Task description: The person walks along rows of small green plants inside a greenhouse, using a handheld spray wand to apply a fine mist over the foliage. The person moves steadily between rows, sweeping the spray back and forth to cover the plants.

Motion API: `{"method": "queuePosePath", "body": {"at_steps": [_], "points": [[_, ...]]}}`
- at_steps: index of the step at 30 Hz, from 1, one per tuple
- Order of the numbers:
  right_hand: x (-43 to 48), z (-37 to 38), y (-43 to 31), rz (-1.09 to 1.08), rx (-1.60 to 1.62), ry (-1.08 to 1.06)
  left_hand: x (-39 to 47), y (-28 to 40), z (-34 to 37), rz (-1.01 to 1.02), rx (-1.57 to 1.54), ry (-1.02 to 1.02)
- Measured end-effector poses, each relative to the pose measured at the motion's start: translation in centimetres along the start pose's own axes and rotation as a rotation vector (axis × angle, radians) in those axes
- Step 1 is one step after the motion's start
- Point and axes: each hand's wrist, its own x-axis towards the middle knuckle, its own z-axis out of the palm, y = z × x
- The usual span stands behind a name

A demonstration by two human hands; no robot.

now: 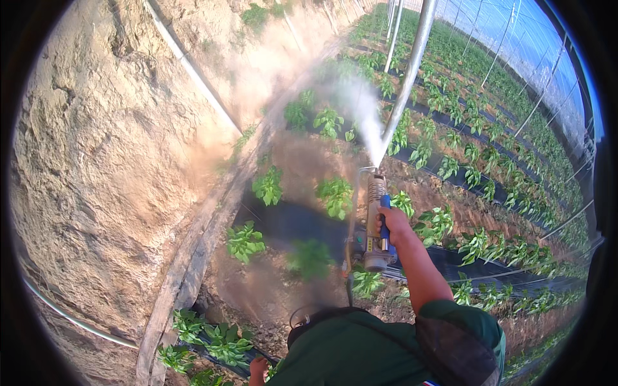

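My right hand (396, 225) is closed around the blue handle of a metal fogging machine (375, 217), held out in front of my body. From the machine's nozzle a dense plume of white fog (363, 108) blows forward over the rows. Leafy green plants (336, 198) stand below and to the left of the machine, in soil and black plastic mulch (294, 222). My left hand (259, 367) hangs low at the bottom edge beside more plants (227, 343); its fingers are too small and partly hidden to judge.
A rough earth bank (106, 159) rises on the left, with a pale pole (193, 72) leaning on it. Weathered boards (193, 270) edge the bed. A metal post (410, 72) stands just beyond the nozzle. Plant rows and thin supports extend right under plastic sheeting (540, 29).
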Motion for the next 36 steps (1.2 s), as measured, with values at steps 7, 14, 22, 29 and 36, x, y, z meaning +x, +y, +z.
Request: {"method": "queuePosePath", "body": {"at_steps": [7,14,22,29,36], "points": [[1.4,-2.6,0.0,0.010,0.056,0.030,0.6,4.7,-0.4,0.183,0.450,-0.093],[1.4,-2.8,0.0,0.025,0.049,0.082,7.8,3.6,1.4,0.164,0.174,0.014],[0.8,-7.7,1.4,0.104,-0.582,-0.084,8.4,3.1,4.0,0.479,0.680,0.013],[1.6,-11.8,3.0,0.329,-1.165,-0.360,3.6,-0.4,6.3,0.154,0.450,0.016],[1.4,-8.9,3.3,0.121,-1.688,-0.782,-1.3,-3.2,10.0,0.150,0.562,-0.039]]}}
